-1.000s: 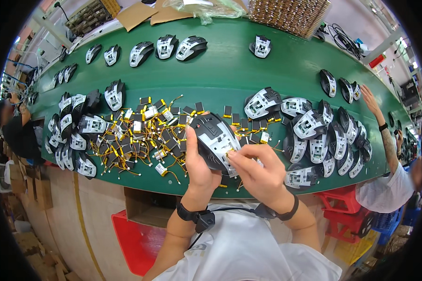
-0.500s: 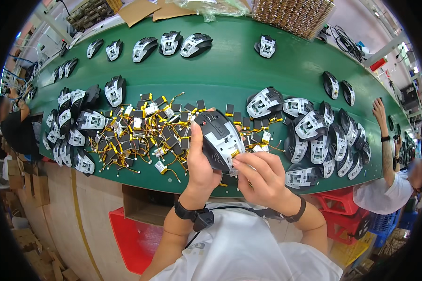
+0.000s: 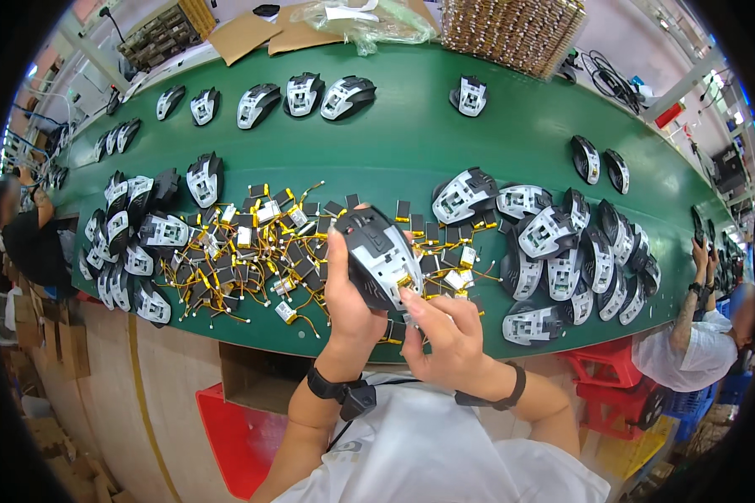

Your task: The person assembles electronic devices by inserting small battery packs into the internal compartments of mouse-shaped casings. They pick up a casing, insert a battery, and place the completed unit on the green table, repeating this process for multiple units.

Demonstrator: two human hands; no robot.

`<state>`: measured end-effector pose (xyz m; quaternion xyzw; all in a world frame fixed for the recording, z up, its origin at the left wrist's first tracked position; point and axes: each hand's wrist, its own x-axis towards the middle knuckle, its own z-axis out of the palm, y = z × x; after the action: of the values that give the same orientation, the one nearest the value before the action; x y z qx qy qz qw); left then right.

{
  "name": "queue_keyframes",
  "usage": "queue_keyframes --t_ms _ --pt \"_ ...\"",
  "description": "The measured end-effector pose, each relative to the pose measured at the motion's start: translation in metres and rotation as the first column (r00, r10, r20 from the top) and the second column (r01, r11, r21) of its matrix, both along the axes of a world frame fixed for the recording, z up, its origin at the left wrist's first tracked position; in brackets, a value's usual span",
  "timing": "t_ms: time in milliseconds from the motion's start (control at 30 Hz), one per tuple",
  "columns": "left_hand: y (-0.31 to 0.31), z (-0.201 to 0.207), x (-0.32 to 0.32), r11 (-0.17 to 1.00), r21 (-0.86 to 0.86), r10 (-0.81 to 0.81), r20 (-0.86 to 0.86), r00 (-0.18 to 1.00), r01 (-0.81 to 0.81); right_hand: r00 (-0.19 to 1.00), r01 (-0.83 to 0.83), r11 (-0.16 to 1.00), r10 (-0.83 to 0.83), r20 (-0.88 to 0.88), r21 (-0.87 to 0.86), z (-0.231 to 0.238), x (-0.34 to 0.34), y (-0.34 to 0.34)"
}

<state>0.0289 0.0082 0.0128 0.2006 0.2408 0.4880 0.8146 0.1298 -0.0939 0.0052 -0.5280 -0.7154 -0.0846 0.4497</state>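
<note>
My left hand [image 3: 350, 312] is wrapped round a half-built computer mouse [image 3: 383, 258], black with a silver-white underside turned up. In an opening near the mouse's lower end shows the yellow edge of a small battery [image 3: 403, 282]. Closed fingers of my right hand [image 3: 451, 335] are at that edge, the index fingertip pressing against it; the thumb sits lower, and what lies between them is partly hidden. Behind my hands spreads a heap of loose flat batteries [image 3: 264, 243], grey with yellow ends and thin wires.
Piles of similar mice lie left [image 3: 136, 261] and right [image 3: 548, 231] on the green table [image 3: 520, 109]. More mice stand in a row farther back. A woven box [image 3: 512, 33] and cardboard [image 3: 243, 38] lie at the far edge. A red bin [image 3: 222, 436] is below. Co-workers are at both sides.
The whole view has shifted a little, with the table lower in it. My right fingers have moved slightly down and left along the mouse. The co-worker's raised arm at right has come down to nearby mice.
</note>
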Motion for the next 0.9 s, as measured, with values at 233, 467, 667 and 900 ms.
queue_keyframes --t_ms 233,467,667,900 --pt "0.037 0.009 0.004 0.964 0.021 -0.264 -0.017 0.964 0.264 0.989 -0.139 0.985 0.133 -0.067 -0.105 0.010 0.040 0.003" --pt "0.141 0.043 0.123 0.817 0.205 -0.407 -0.457 0.791 0.539 0.989 0.144 0.758 -0.092 0.114 -0.636 0.008 0.081 -0.034" --pt "0.206 -0.049 0.287 0.594 0.239 -0.161 -0.901 0.404 0.768 0.959 0.269 0.765 -0.158 0.235 -0.585 -0.004 0.086 -0.034" --pt "0.186 -0.045 0.332 -0.008 0.724 0.880 -0.323 0.349 0.690 0.954 0.260 0.750 -0.297 0.041 -0.608 -0.007 0.098 -0.026"
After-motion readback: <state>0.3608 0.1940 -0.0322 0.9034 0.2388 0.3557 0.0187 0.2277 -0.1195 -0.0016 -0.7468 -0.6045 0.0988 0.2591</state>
